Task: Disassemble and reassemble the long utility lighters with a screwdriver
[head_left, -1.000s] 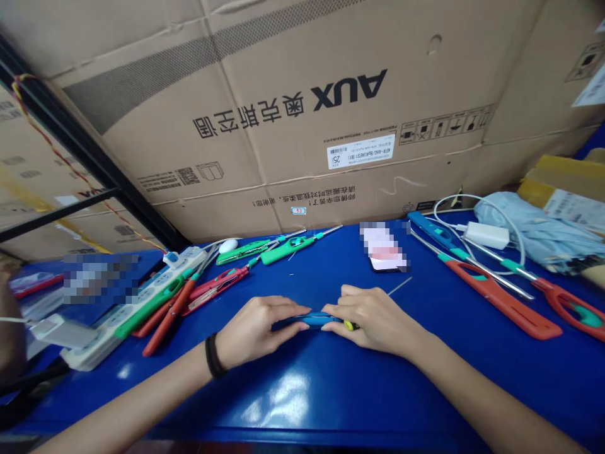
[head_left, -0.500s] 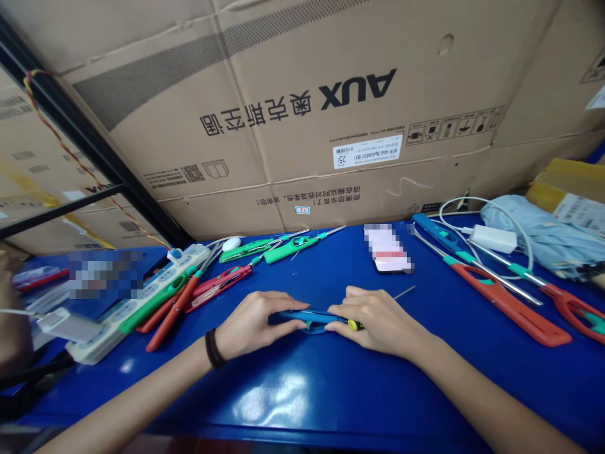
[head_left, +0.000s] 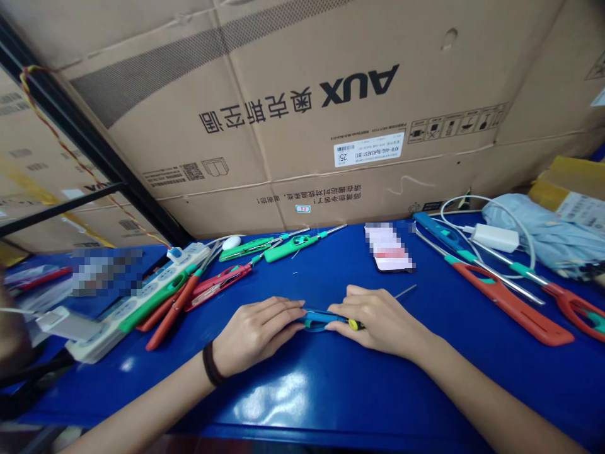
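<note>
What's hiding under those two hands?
A blue tool lies on the blue table, the left hand touching it, the right hand holding it. Its ends are covered by fingers.

Both hands are down on the blue counter (head_left: 331,397), meeting at a slim blue tool (head_left: 316,319). The left hand (head_left: 255,331), black band (head_left: 208,364) at the wrist, lies flat with its fingertips on one end. The right hand (head_left: 375,318) curls over the other end, where a yellow tip peeks out. Green lighters (head_left: 283,247) lie beyond, red ones (head_left: 513,304) to the right, and a big cardboard box (head_left: 302,107) stands behind.
</note>
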A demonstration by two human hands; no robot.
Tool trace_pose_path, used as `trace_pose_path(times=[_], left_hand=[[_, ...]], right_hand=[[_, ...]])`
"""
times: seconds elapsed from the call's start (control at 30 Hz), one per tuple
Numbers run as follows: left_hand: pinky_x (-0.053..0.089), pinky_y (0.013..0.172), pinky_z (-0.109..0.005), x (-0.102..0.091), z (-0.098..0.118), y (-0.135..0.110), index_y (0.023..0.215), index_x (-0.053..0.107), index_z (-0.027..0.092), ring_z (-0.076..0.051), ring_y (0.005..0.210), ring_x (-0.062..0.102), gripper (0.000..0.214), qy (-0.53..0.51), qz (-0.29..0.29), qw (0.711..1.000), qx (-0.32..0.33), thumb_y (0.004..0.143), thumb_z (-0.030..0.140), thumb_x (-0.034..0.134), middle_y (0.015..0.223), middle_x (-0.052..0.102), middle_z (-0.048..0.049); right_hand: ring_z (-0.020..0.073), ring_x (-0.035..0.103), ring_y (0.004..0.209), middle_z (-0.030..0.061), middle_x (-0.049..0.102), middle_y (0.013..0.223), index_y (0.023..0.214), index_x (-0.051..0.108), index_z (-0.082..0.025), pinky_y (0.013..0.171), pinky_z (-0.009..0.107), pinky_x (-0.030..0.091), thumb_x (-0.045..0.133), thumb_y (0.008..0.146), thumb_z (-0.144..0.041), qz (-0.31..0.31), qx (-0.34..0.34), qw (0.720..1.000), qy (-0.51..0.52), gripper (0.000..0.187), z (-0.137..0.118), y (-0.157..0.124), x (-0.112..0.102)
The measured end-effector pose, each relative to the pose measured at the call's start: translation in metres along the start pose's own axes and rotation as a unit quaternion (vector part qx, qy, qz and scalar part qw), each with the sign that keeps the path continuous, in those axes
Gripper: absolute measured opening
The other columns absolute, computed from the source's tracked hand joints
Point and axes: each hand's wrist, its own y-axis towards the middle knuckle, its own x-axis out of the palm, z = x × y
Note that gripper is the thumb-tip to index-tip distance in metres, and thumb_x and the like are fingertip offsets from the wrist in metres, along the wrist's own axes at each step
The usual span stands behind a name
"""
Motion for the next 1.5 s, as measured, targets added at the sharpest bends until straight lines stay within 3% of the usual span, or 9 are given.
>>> trace_pose_path(times=[0.2,0.47,0.7,0.87,1.0,1.07,1.3,1.5], left_hand=[[0.053,0.079,-0.030,0.006,0.004,0.000,0.108,0.056,0.016,-0.019,0.091,0.062,0.025,-0.021,-0.035,0.997,-0.062,0.088,0.031,0.056,0.101,0.066,-0.0067],[0.050,0.074,-0.030,-0.002,0.010,0.004,0.098,0.054,0.021,-0.019,0.087,0.059,0.018,-0.058,-0.093,0.981,-0.160,0.086,0.034,0.057,0.097,0.062,-0.0040],[0.049,0.067,-0.027,-0.006,0.013,0.006,0.090,0.056,0.020,-0.017,0.079,0.060,0.013,-0.058,-0.075,0.977,-0.188,0.084,0.031,0.059,0.088,0.063,-0.0024],[0.051,0.079,-0.025,-0.015,0.006,0.005,0.093,0.065,0.021,-0.015,0.086,0.065,0.011,-0.164,-0.072,0.969,-0.173,0.087,0.025,0.056,0.095,0.069,-0.0022],[0.053,0.076,-0.023,-0.022,0.001,0.007,0.087,0.069,0.019,-0.014,0.081,0.067,0.010,-0.250,-0.083,0.944,-0.198,0.085,0.024,0.060,0.090,0.071,-0.0021],[0.055,0.074,-0.024,-0.023,0.000,0.007,0.093,0.067,0.018,-0.015,0.079,0.067,0.013,-0.262,-0.087,0.937,-0.216,0.082,0.026,0.063,0.088,0.071,-0.0025],[0.052,0.086,-0.027,-0.014,0.000,0.003,0.108,0.064,0.022,-0.017,0.095,0.065,0.023,-0.140,-0.069,0.982,-0.103,0.086,0.027,0.059,0.106,0.068,-0.0051],[0.055,0.078,-0.026,-0.001,-0.001,-0.001,0.107,0.063,0.018,-0.017,0.088,0.067,0.024,-0.075,-0.055,0.991,-0.098,0.088,0.031,0.056,0.099,0.070,-0.0058]], right_hand=[[0.0156,0.051,0.070,0.0008,0.065,0.065,0.090,0.069,-0.021,0.052,0.025,0.030,0.052,0.090,-0.040,0.013,0.002,1.000,0.002,0.026,-0.002,-0.001,0.002],[0.0158,0.050,0.069,0.0014,0.064,0.066,0.090,0.069,-0.019,0.053,0.025,0.032,0.052,0.090,-0.038,0.000,-0.007,1.000,0.009,0.025,-0.008,0.001,0.001],[0.0163,0.050,0.069,0.0041,0.064,0.068,0.088,0.067,-0.016,0.049,0.026,0.031,0.044,0.094,-0.035,0.052,-0.067,0.994,-0.064,0.030,-0.011,-0.001,0.007],[0.0168,0.051,0.068,0.0041,0.063,0.068,0.086,0.065,-0.014,0.048,0.026,0.032,0.045,0.094,-0.033,0.074,-0.089,0.988,-0.099,0.028,-0.012,-0.002,0.009],[0.0174,0.053,0.069,0.0044,0.062,0.069,0.090,0.064,-0.013,0.048,0.026,0.034,0.045,0.094,-0.031,0.089,-0.107,0.984,-0.112,0.026,-0.013,-0.001,0.009],[0.0173,0.053,0.070,0.0049,0.062,0.070,0.092,0.063,-0.013,0.048,0.026,0.034,0.044,0.094,-0.030,0.095,-0.113,0.982,-0.115,0.025,-0.013,-0.001,0.008],[0.0164,0.052,0.070,0.0039,0.063,0.071,0.098,0.063,-0.015,0.049,0.025,0.035,0.044,0.094,-0.031,0.066,-0.093,0.989,-0.099,0.025,-0.009,-0.001,0.005],[0.0165,0.051,0.071,0.0043,0.065,0.075,0.098,0.064,-0.015,0.049,0.026,0.034,0.042,0.095,-0.032,0.058,-0.075,0.992,-0.081,0.028,-0.006,-0.002,0.003]])
